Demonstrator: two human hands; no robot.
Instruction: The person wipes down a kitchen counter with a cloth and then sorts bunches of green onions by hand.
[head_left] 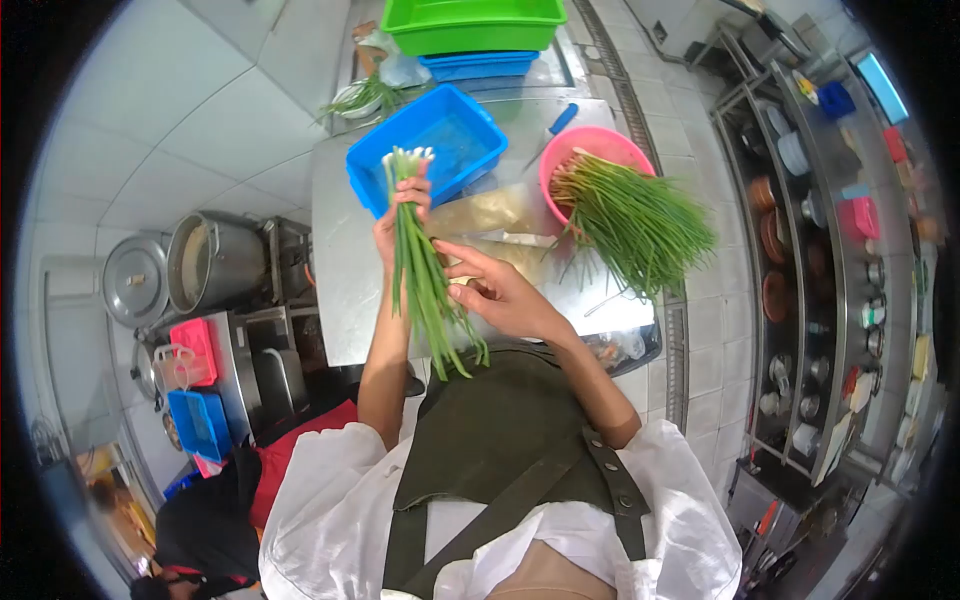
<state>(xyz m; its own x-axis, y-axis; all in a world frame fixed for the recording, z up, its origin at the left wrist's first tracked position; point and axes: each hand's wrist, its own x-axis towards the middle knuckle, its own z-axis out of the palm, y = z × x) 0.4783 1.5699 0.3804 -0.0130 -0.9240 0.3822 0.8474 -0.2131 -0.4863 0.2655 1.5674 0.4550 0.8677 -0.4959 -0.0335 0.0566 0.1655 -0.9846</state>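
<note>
Scallions, gathered in one bunch, stand over the near-left corner of a blue basin, white ends pointing away from the wearer and green leaves fanning down toward a dark green apron. The left hand has its fingers closed around the bunch just below the white ends. The right hand is beside the leaves, fingers partly bent and parted, thumb apart from the index finger, fingertips at the edge of the greens; whether they press on them I cannot tell. Under and past the hands lies a metal table, with the blue basin on it and, to the right of that, a pink bowl heaped with more long greens that spill over its rim toward the wearer. Between basin and bowl lie clear plastic bags with pale contents, too blurred to name, and a blue-handled knife rests near the bowl's far left side. Farther off sit a green tub above a blue tub, with a small white bowl of cut greens to their left. Well apart on the left stands a large pot, beside a round lid.
</note>
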